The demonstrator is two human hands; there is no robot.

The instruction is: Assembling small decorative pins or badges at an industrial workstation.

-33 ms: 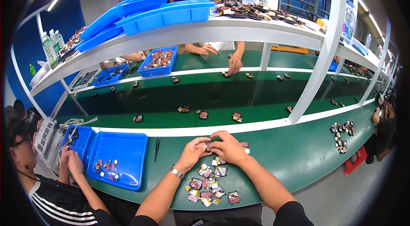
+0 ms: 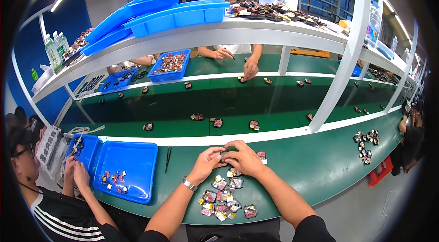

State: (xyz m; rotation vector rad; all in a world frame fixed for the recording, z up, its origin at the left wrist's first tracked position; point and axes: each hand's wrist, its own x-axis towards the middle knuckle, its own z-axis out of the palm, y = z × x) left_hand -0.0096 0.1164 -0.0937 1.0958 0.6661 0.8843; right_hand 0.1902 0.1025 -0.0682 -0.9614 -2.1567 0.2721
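My left hand [image 2: 208,164] and my right hand [image 2: 246,158] meet over the green bench, fingers closed around one small dark casing [image 2: 223,155]. Fingers cover most of it, so its inside is hidden. Just below the hands lies a loose cluster of small electronic assemblies [image 2: 221,196], black-edged with red circuit boards and silver and yellow parts. Another assembly [image 2: 261,155] pokes out beyond my right hand. To the left of my left hand, a pair of dark tweezers [image 2: 168,158] rests on the bench.
A blue tray [image 2: 148,169] with several small boards is at left, beside a co-worker's hands [image 2: 77,173]. A white rail [image 2: 192,141] separates my bench from the dark green belt [image 2: 173,104] carrying scattered assemblies. Across it, another person's hands [image 2: 249,68] handle one. More assemblies [image 2: 366,143] lie right.
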